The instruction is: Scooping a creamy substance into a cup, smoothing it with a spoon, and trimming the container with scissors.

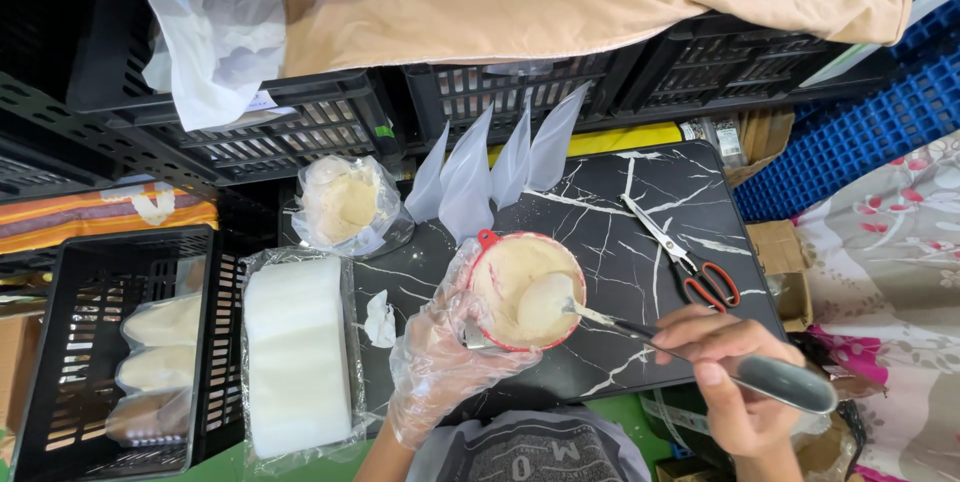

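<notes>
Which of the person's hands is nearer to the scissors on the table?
The right hand. It holds a spoon just below the scissors. The gloved left hand grips the red-rimmed bowl, farther to the left.

bowl point(524, 290): middle of the desk point(640, 252), spoon point(560, 304) in it
scissors point(690, 262): at 3 o'clock of bowl
empty bags point(480, 172): at 12 o'clock
bagged paste point(345, 204): at 10 o'clock
wrapped stack point(298, 357): at 9 o'clock
crate point(110, 352): beyond the stack, filled bags inside
</notes>
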